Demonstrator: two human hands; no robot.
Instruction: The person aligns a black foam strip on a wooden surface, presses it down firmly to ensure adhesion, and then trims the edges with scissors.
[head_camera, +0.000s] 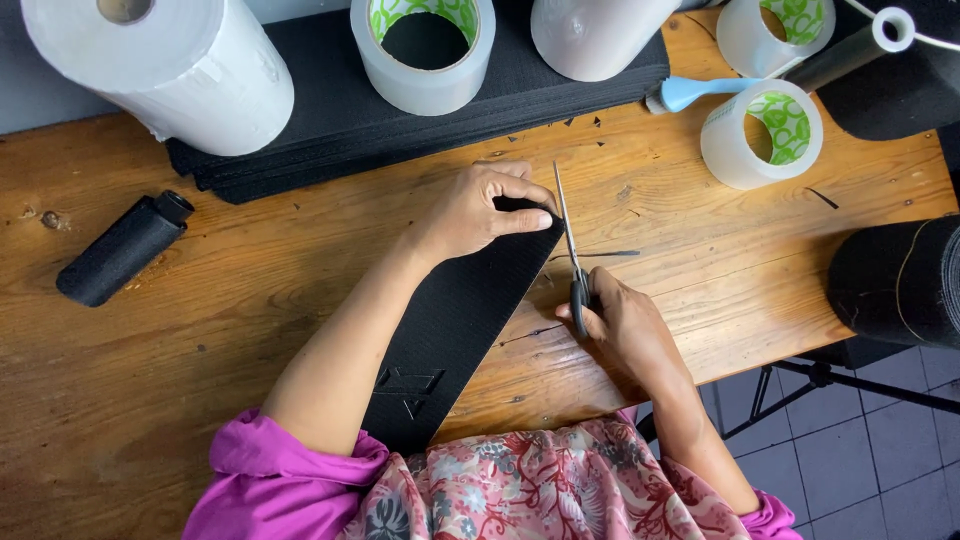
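Bare wood open left of my left hand (480, 212), only black spool (122, 249) there. Ahead blocked: stacked black sheets (330, 130), tape rolls (762, 135). Black roll (895, 280) crowds right edge.

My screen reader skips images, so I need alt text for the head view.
A right hand holds scissors along the edge of a black strip that the left hand pins to a wooden table. Tape rolls sit behind.
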